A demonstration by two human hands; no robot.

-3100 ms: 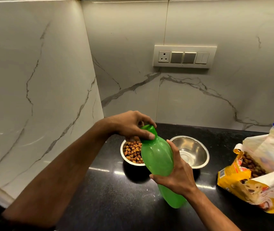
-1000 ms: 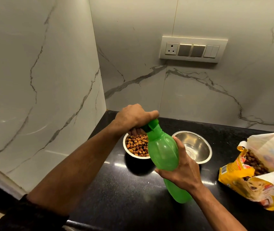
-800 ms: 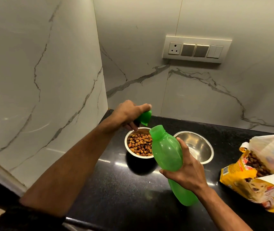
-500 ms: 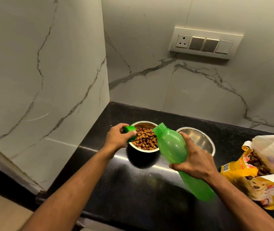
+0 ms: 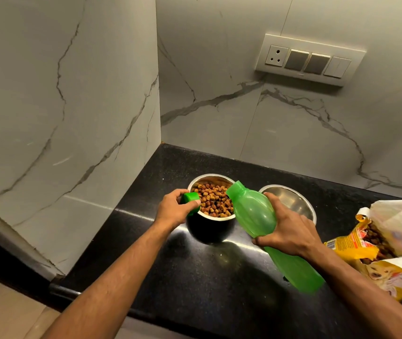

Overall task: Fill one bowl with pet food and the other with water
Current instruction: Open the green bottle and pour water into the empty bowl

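Two steel bowls stand on the black counter [image 5: 195,277]. The left bowl [image 5: 195,181] is full of brown kibble [image 5: 215,200]. The right bowl [image 5: 290,198] looks dry inside and is partly hidden by my right hand. My right hand [image 5: 290,232] grips a green plastic bottle [image 5: 253,215] around its middle, tilted with its uncapped neck pointing up-left over the kibble bowl's right rim. My left hand [image 5: 173,212] holds the green bottle cap [image 5: 190,200] at the left side of the kibble bowl.
An open yellow pet food bag [image 5: 375,255] with kibble showing lies at the right edge of the counter. Marble walls close the corner at left and behind, and a switch panel [image 5: 310,59] hangs on the back wall. The counter's front edge runs near my forearms.
My left hand unscrewed the cap from the bottle and carried it down to the left of the kibble bowl. My right hand kept its hold on the bottle, lowering it slightly.
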